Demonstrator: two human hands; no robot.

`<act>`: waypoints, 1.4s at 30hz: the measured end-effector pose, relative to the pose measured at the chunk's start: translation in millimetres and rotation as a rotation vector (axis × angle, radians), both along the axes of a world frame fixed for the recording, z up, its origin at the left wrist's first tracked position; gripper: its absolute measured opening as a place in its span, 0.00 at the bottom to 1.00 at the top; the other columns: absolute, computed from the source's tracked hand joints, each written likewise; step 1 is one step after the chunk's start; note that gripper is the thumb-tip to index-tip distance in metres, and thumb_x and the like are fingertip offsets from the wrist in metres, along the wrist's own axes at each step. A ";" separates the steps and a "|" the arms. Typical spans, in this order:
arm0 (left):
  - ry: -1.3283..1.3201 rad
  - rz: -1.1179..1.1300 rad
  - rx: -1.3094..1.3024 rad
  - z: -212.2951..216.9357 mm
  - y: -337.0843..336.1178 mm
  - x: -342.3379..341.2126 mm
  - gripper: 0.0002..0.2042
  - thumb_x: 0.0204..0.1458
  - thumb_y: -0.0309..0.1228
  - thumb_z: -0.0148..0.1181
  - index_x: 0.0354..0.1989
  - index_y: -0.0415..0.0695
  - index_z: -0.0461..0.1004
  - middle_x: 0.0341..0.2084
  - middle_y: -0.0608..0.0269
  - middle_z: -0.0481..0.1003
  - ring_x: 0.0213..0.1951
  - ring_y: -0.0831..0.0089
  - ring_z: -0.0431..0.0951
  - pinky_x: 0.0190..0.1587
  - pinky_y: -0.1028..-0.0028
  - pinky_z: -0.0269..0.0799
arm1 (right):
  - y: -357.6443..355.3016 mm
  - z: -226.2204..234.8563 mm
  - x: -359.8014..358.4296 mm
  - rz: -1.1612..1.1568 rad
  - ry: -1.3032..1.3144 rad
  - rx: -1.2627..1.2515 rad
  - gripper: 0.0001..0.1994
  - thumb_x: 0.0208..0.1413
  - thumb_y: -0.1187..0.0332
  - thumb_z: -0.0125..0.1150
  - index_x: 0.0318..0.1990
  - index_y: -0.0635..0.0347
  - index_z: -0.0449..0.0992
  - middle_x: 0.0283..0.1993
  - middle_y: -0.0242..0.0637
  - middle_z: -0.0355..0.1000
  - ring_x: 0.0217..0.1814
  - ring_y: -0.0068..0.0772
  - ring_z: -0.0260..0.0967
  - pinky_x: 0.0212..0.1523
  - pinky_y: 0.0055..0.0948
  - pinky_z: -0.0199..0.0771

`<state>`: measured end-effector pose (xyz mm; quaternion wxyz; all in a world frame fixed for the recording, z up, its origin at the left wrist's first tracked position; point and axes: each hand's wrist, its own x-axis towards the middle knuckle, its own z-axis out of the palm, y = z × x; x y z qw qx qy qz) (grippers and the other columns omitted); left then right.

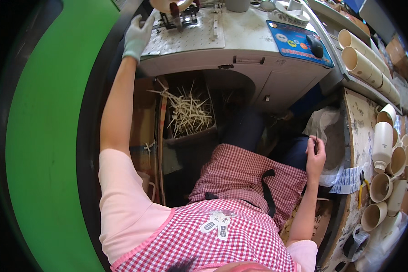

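Note:
My left hand (138, 37), in a pale glove, is at the desk's left edge with thumb and fingers apart. It is beside a white perforated plate (192, 43) that carries a dark metal fixture (179, 20). A cream rounded piece (171, 4) shows above the fixture, cut off by the picture's top edge. My bare right hand (316, 156) rests over my right thigh, its fingers closed round a thin, dark, pointed tool (317, 132). Only the tool's tip stands out above the fingers, so its exact kind is hidden.
Under the desk, a bin (192, 135) holds cream plastic strips. A mouse (314, 46) lies on a blue mouse pad (289, 43). Cream cups (381, 187), a white bottle (382, 147) and yellow-handled pliers (361, 190) occupy the right bench. A green panel (45, 136) stands at left.

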<state>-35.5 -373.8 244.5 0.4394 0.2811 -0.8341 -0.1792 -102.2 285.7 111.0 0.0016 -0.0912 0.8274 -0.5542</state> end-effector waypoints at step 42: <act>-1.228 0.187 0.664 -181.6 86.9 392.1 0.24 0.47 0.38 0.73 0.52 0.39 0.81 0.48 0.45 0.82 0.50 0.53 0.82 0.54 0.62 0.76 | 9.9 8.4 3.3 0.079 -0.211 -0.116 0.18 0.69 0.71 0.50 0.64 0.60 0.63 0.47 0.33 0.71 0.34 0.16 0.63 0.30 0.13 0.61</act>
